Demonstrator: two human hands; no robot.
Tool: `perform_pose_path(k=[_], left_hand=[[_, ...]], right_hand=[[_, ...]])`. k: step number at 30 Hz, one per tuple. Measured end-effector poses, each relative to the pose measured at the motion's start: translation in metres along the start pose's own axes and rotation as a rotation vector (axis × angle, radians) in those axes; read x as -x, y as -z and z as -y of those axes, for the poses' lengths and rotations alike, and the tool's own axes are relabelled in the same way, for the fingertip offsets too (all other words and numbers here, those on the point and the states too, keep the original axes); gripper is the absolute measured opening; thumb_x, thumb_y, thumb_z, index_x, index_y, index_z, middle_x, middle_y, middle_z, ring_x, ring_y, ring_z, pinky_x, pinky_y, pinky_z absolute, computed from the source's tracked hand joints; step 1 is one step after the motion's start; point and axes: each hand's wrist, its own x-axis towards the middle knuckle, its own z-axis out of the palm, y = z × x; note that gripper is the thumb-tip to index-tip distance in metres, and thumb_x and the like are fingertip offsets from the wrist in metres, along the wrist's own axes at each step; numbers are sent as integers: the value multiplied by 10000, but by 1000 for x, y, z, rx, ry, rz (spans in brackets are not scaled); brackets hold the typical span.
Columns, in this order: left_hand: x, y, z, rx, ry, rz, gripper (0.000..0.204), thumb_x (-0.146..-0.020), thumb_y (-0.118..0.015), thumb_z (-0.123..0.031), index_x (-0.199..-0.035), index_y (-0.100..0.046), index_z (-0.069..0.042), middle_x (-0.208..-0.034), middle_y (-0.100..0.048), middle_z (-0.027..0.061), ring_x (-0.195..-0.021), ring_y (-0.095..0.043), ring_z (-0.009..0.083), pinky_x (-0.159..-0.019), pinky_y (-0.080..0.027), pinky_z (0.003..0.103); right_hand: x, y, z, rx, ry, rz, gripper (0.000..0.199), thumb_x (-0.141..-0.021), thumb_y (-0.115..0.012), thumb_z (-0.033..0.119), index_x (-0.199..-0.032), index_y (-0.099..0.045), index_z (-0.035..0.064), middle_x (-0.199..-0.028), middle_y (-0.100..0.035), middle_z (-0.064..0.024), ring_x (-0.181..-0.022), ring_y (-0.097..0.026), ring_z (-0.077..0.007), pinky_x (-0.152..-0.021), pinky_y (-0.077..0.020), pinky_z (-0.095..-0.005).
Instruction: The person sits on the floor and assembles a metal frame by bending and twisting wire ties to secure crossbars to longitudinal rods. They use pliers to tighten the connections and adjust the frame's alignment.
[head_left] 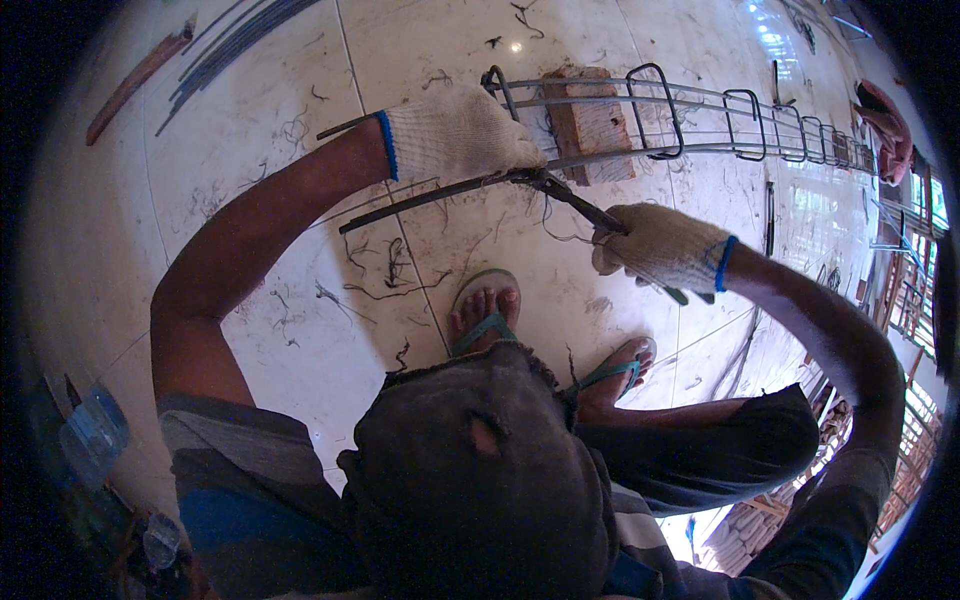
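A long cage of steel rebar (655, 153), with rectangular stirrups along it, stretches from the middle of the head view to the far right. My left hand (450, 135), in a white knit glove with a blue cuff, is closed round the bars at the cage's near end, beside the end stirrup. Pincers (580, 204) with dark handles are gripped in my gloved right hand (665, 245). Their jaws meet the lower bar just below my left fingers; whether they bite a tie wire there I cannot tell. A reddish-brown block (580, 120) lies under the cage.
Cut wire scraps (390, 262) litter the tiled floor. Loose grey rods (235, 55) and a reddish-brown bar (135, 85) lie at the far left. My sandalled feet (487, 305) are close below the pincers. A pinkish cloth (890, 140) hangs at the right.
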Motion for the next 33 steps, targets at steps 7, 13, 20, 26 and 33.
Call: perform_pose_path(k=[7,13,20,26,33], left_hand=[[5,-5,5,-11,-66,-86,281,-919,-573,-233,-1172,-696,-250,-815,-681,-20,-690,-705,186,-543,-554,377],[3,-9,7,1,-105,-111,296,-895,-589,-197,-1168,-698,-233,-818,-682,-5,-715,-708,212,-577,-564,380],[0,2,-1,126,20,87,349,-853,-652,-190,-1201,-676,-196,-829,-686,69,-755,-716,260,-603,-578,391],[-3,-2,-50,31,346,89,438,-837,-705,-224,-1271,-662,-187,-816,-679,79,-784,-717,266,-597,-574,412],[-5,-13,-67,6,475,93,406,-861,-700,-221,-1258,-661,-147,-783,-679,97,-748,-713,276,-586,-568,415]], right_hand=[[-37,-79,-22,-580,95,-271,335,-993,-586,276,-1156,-702,8,-904,-774,-79,-731,-700,-179,-718,-546,-315],[-116,-107,-46,-676,425,-436,275,-904,-643,49,-1159,-665,-51,-993,-766,-155,-923,-733,-217,-859,-564,-364],[-147,-116,-66,-531,593,-571,347,-908,-653,92,-1234,-669,-25,-1023,-779,-165,-930,-733,-231,-873,-560,-365],[-128,-113,-53,-632,448,-435,372,-912,-637,118,-1249,-662,-39,-1034,-781,-152,-918,-730,-214,-869,-558,-362],[-84,-106,-42,-780,268,-271,239,-969,-597,171,-1110,-636,-18,-833,-670,-61,-673,-640,-146,-633,-553,-313]])
